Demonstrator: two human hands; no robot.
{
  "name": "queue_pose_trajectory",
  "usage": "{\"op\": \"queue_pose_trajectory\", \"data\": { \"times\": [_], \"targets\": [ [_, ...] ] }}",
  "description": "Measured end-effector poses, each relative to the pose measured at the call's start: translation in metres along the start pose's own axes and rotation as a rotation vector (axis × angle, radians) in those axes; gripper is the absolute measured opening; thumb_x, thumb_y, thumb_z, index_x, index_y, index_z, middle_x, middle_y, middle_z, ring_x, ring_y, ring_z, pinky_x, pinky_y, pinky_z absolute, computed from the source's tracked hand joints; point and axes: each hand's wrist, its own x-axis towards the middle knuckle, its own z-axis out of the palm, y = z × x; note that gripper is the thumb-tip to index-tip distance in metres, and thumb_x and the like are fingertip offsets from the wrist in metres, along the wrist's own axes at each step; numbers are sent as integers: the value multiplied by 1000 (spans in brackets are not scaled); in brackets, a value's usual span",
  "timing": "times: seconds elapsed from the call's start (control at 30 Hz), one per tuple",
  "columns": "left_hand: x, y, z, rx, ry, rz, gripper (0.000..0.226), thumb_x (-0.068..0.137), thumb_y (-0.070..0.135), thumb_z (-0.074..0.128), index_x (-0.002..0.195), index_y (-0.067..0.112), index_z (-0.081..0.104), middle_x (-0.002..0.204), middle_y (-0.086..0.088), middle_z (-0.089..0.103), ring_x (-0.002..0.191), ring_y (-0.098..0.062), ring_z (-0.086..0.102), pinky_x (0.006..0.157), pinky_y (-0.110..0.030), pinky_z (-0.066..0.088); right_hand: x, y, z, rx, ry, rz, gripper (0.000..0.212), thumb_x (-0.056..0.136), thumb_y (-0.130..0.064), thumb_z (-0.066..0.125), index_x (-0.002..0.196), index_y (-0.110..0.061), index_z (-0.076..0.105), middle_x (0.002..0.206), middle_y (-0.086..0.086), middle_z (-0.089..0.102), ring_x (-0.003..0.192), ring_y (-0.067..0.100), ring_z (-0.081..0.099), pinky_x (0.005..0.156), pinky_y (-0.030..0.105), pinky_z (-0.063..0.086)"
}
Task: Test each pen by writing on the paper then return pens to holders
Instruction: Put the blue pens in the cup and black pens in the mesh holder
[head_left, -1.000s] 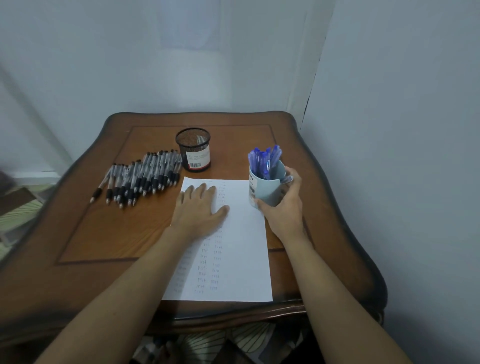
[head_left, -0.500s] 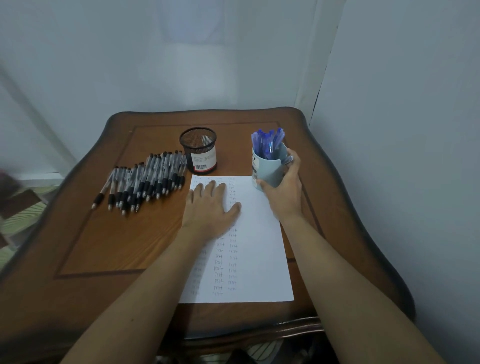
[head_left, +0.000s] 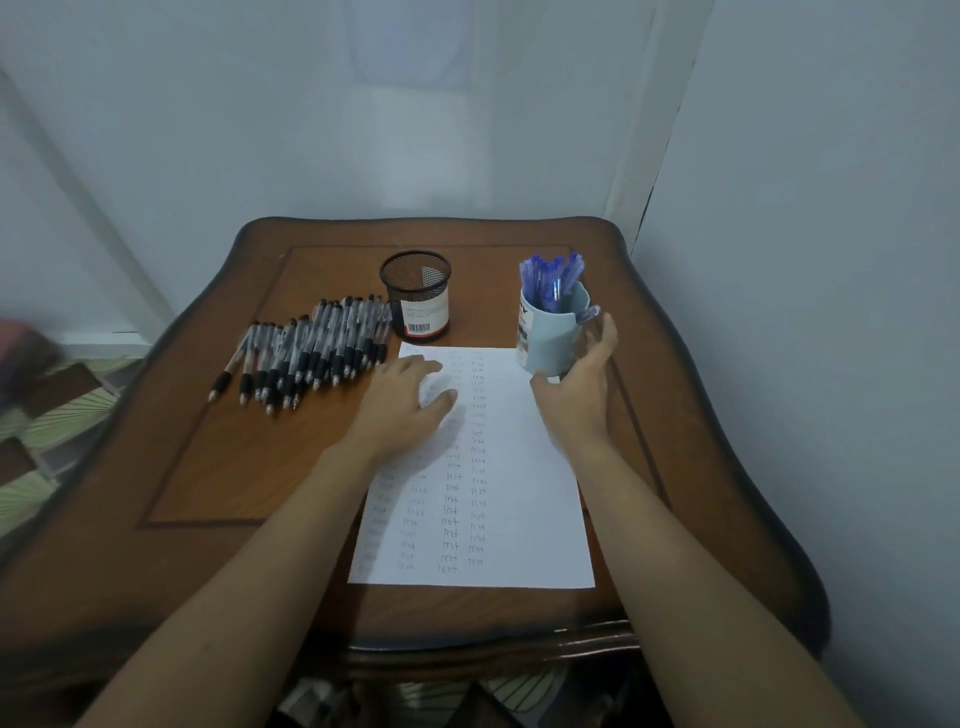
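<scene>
**Around the work: table, walls, floor**

A brown wooden table (head_left: 208, 467) with a darker, curved rim and an inset panel line stands in a corner. Pale grey-white walls (head_left: 260, 130) rise behind it and along the right side, meeting at a vertical trim strip (head_left: 631, 171). At the left edge, a floor covering (head_left: 47, 415) with green leaf-like stripes and brown patches shows below the table's edge. A blurred dark reddish shape (head_left: 21, 348) sits at far left, too unclear to identify.
</scene>
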Motion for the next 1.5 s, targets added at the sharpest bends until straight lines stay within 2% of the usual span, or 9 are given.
{"op": "queue_pose_trajectory", "data": {
  "times": [0.1,0.2,0.3,0.5,0.83,1.03,1.2,1.33,1.5],
  "targets": [
    [-22,-20,-13,101,1,-34,55,95,54,51,141,24,53,149,-1,48,141,-24,34,114,-46,31,-25,-7,4,10,79,77,89,80,0,75,149,-21,22,144,3,46,123,14,51,98,24,45],
    [-48,-35,-26,237,0,-94,53,97,57,47,141,29,50,151,2,44,142,-24,31,116,-50,31,-50,-9,14,-116,56,88,62,82,-6,72,135,-17,42,137,2,49,124,21,51,103,35,48],
    [-67,-49,-38,341,-18,-157,61,97,65,37,146,30,43,156,0,38,146,-27,26,118,-53,22,-67,-14,32,-172,-47,62,52,86,-10,70,130,-23,46,137,-2,51,125,18,50,103,41,50],
    [-80,-71,-46,417,-18,-142,87,85,78,11,152,27,33,159,0,32,146,-25,25,117,-50,22,-61,-30,72,-180,-230,-18,54,89,-7,64,137,-23,44,145,-1,45,132,19,43,110,34,41],
    [-76,-79,-39,422,23,-117,77,88,75,18,149,30,34,157,4,34,143,-22,27,114,-49,24,-5,-40,122,-208,-289,-123,80,95,-12,63,158,-27,16,166,8,7,153,24,7,119,34,15],
    [-75,-80,-37,427,49,-104,73,90,73,23,148,30,36,154,3,36,141,-22,29,111,-49,27,10,-36,138,-292,-219,-167,78,97,-17,63,156,-36,16,166,9,7,150,32,18,117,46,28],
    [-75,-80,-36,429,58,-99,70,92,72,25,148,30,34,154,4,34,142,-20,28,111,-48,26,17,-41,144,-329,-179,-190,64,98,-14,60,153,-22,29,160,8,28,145,28,31,115,41,32],
    [-75,-81,-37,432,54,-100,73,90,73,22,148,30,34,155,4,34,142,-22,27,111,-49,26,18,-50,145,-339,-63,-227,45,95,-17,64,136,-16,45,141,6,53,128,28,50,99,33,43],
    [-76,-80,-37,424,63,-98,72,90,72,25,147,30,36,154,4,35,141,-21,28,110,-49,26,12,-55,136,-324,-44,-275,43,94,-19,66,133,-14,48,136,7,57,124,26,52,97,31,44]
  ]
}}
